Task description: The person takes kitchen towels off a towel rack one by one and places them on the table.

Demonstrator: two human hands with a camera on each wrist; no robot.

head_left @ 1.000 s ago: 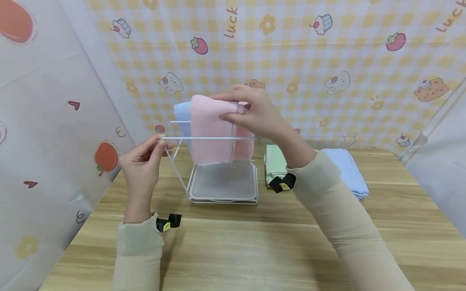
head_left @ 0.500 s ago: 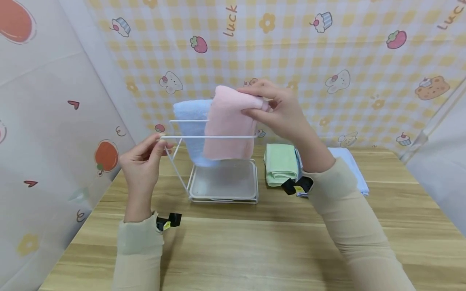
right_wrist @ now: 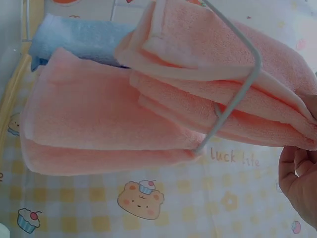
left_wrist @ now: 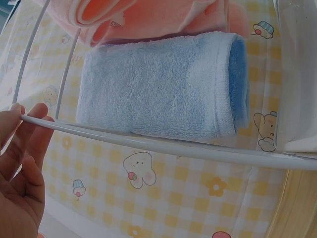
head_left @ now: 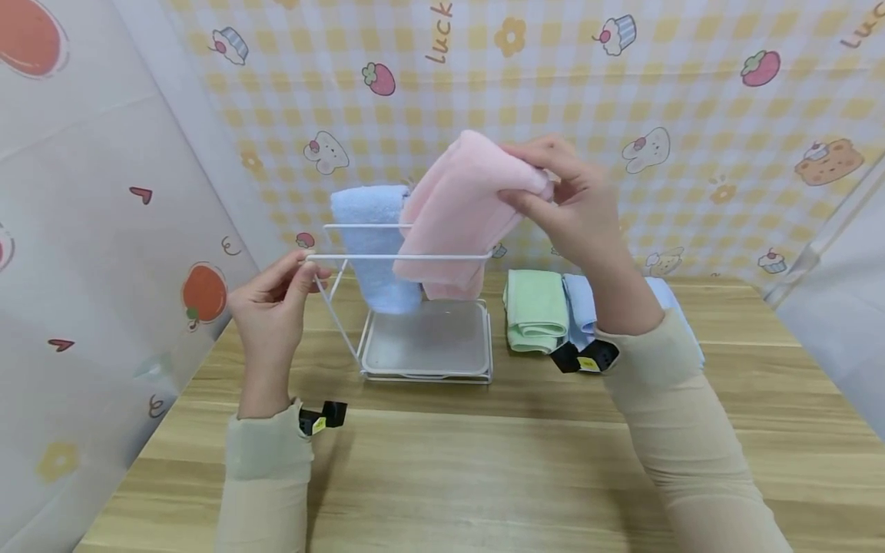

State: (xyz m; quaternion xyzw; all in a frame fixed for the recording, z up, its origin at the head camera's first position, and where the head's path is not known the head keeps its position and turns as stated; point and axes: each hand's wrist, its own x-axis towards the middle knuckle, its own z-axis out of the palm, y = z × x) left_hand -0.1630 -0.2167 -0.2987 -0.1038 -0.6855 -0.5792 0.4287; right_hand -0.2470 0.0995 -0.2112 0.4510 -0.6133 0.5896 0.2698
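In the head view my left hand (head_left: 273, 303) pinches the left front corner of a white wire rack (head_left: 387, 257). That corner shows between finger and thumb in the left wrist view too. My right hand (head_left: 577, 203) holds a folded pink towel (head_left: 463, 207) by its upper right end, with the towel tilted up above the rack. Lower folds of it hang behind the front rail. In the right wrist view, pink layers (right_wrist: 99, 114) spread on both sides of the bent wire. A folded blue towel (head_left: 376, 246) hangs over the rack's back rail, left of the pink one.
A grey-white tray (head_left: 425, 338) lies in the rack's base. Right of the rack, a folded green towel (head_left: 537, 307) and blue cloths (head_left: 579, 303) lie on the wooden table (head_left: 442, 476), partly behind my right forearm. A patterned curtain (head_left: 691, 92) stands behind.
My right hand has moved right and up with the pink towel, tilting it and baring the blue towel. My left hand stays at the rack's corner.
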